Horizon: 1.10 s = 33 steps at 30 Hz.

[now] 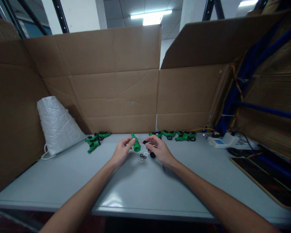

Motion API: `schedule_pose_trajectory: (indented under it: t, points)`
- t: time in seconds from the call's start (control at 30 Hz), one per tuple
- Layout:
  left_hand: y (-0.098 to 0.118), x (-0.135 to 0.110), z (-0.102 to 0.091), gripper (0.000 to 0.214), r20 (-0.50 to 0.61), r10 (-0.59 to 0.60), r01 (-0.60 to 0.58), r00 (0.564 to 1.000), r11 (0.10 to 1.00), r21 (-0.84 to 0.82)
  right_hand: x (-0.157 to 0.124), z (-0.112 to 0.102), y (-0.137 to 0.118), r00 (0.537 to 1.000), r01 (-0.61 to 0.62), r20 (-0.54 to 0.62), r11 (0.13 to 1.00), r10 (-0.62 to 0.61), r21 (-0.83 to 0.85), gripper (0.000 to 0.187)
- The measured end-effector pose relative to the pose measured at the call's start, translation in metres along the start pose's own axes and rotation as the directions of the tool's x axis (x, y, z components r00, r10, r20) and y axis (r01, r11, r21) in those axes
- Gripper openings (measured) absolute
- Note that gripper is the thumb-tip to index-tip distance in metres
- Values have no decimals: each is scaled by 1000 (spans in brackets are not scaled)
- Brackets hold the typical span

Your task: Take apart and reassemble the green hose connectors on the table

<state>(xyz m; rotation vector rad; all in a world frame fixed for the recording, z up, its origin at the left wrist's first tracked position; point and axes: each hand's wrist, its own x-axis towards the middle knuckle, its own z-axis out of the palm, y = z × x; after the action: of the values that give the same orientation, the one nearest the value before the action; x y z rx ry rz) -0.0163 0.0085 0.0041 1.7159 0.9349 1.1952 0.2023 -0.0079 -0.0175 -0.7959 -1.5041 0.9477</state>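
Pinched in my left hand (123,149) is a green plastic fitting (136,145), its wide round end tilted down toward me. My right hand (160,150) is closed on a small black part (145,142), held just right of the fitting and apart from it. On the table below lie several small black rings (141,155), a white ring (146,154) and a pale ring (142,160). A black round cap-like piece (152,155) rests beside my right fingers. A thin dark rod (163,168) shows under my right wrist.
Green and black assemblies lie at the back left (94,142) and back right (185,136) of the grey table (126,194). A white padded bag (58,126) leans at left. Cardboard walls (116,94) enclose the back. A power strip (219,142) and dark panel (264,181) sit at right.
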Motion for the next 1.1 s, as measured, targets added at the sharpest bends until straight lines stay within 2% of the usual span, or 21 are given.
schedule_pose_trajectory:
  t: [0.27, 0.5, 0.83, 1.1]
  points:
    - [4, -5, 11, 53, 94, -42, 52, 995, 993, -108, 3, -1, 6, 999, -33, 4, 995, 32, 96, 37]
    - [2, -5, 12, 49, 66, 12, -6, 998, 996, -87, 3, -1, 7, 998, -68, 13, 986, 67, 154, 40]
    - [-1, -5, 13, 48, 41, 24, -23, 999, 1000, -21, 2, 3, 4, 995, -102, 20, 974, 100, 201, 48]
    - [-3, -6, 14, 47, 51, 30, -28, 998, 999, -36, 1, 6, 9, 996, -85, 4, 987, 85, 133, 42]
